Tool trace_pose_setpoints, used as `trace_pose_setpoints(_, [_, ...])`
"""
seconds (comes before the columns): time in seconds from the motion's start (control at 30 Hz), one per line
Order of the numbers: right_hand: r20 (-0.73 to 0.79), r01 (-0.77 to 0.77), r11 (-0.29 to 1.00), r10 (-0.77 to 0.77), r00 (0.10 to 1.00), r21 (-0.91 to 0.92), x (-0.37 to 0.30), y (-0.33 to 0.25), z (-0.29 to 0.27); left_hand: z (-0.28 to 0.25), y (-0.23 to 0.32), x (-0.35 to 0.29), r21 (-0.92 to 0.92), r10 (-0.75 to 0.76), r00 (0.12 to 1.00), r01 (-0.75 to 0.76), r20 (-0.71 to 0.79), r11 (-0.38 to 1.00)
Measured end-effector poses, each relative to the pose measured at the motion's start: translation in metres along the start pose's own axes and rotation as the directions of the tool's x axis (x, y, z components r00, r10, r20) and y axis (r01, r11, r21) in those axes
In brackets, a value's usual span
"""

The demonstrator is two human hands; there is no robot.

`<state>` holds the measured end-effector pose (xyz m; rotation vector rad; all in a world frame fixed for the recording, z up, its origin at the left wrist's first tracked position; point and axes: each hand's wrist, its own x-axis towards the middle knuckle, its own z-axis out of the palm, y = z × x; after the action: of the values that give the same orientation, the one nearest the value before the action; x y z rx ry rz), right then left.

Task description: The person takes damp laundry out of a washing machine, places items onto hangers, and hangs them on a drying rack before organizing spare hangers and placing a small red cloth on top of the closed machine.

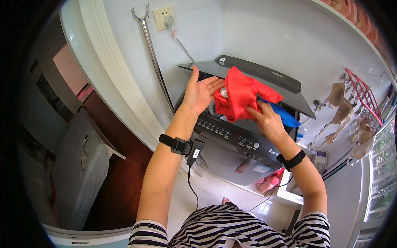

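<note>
A bright red cloth (240, 95), perhaps a garment, is bunched up over the open top of a dark washing machine (231, 132). My right hand (269, 120) grips its lower right part, thumb and fingers closed on the fabric. Beside that hand, a blue piece of fabric (281, 113) hangs over the machine's right side; whether it is joined to the red one I cannot tell. My left hand (202, 91) is open at the cloth's left edge, palm turned up and thumb apart. A small whitish patch (224, 92) shows between its fingertips and the red fabric. Most of the drum opening is hidden.
Behind the cloth, the machine's dark lid (264, 78) stands raised. A metal pole (153, 53) leans at the left near a wall socket (164, 19). To the right, bras (339, 103) hang from a red clip hanger (366, 97). A pink bottle (269, 184) stands low by the machine.
</note>
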<state>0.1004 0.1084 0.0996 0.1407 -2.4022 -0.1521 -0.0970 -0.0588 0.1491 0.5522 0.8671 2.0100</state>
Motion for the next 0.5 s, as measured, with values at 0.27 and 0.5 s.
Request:
trace_pose_setpoints(0.27, [0.271,-0.164,0.958,0.097,0.958,0.234,-0.017,-0.031,-0.011,-0.011,-0.011,-0.009,-0.010,-0.034,0.999,0.034,-0.029,0.999])
trace_pose_setpoints(0.5, [-0.116,-0.158,0.987,0.157,0.981,-0.002,-0.005,-0.025,-0.050,-0.036,-0.039,-0.034,0.003,-0.138,0.978,0.140,-0.159,0.990])
